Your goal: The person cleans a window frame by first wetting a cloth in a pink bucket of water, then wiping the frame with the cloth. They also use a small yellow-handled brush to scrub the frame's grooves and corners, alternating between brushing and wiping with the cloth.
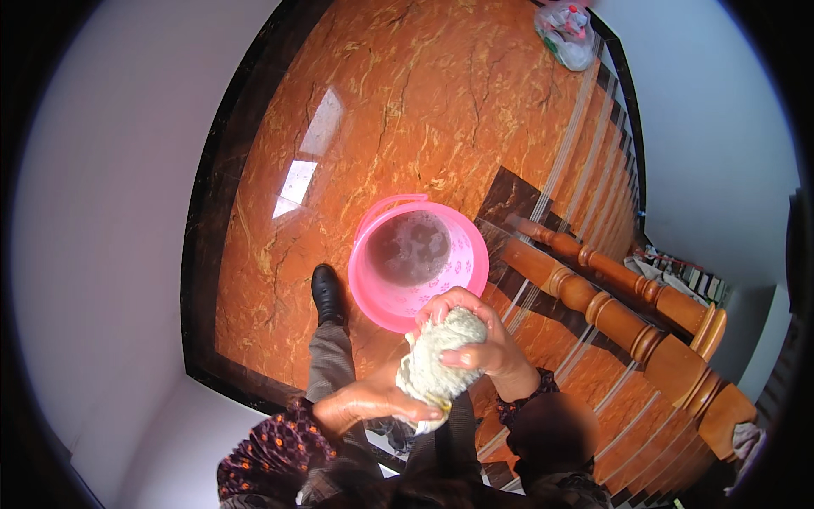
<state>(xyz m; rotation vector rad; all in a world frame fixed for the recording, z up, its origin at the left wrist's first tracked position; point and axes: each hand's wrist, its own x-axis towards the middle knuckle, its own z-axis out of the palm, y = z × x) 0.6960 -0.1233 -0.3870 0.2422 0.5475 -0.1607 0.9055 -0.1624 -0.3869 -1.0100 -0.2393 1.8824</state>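
A bunched, pale cream cloth (439,356) is held between my two hands, just beyond the near rim of a pink plastic bucket. My right hand (493,347) wraps over its upper end with the fingers curled round it. At the lower end, my left hand (381,397) grips it with the thumb on top; its other fingers are hidden beneath. The bucket (474,299) stands on the floor with murky, slightly foamy water (410,248) in it. Its handle (391,203) rests down on the far side.
Polished orange marble-patterned floor (394,114) surrounds the bucket. Wooden newel posts (610,318) stand to the right, beside stairs (585,184) running along that side. A plastic bag with things in it (566,35) lies at the far right. My shoe (326,296) is left of the bucket, near a white wall (114,191).
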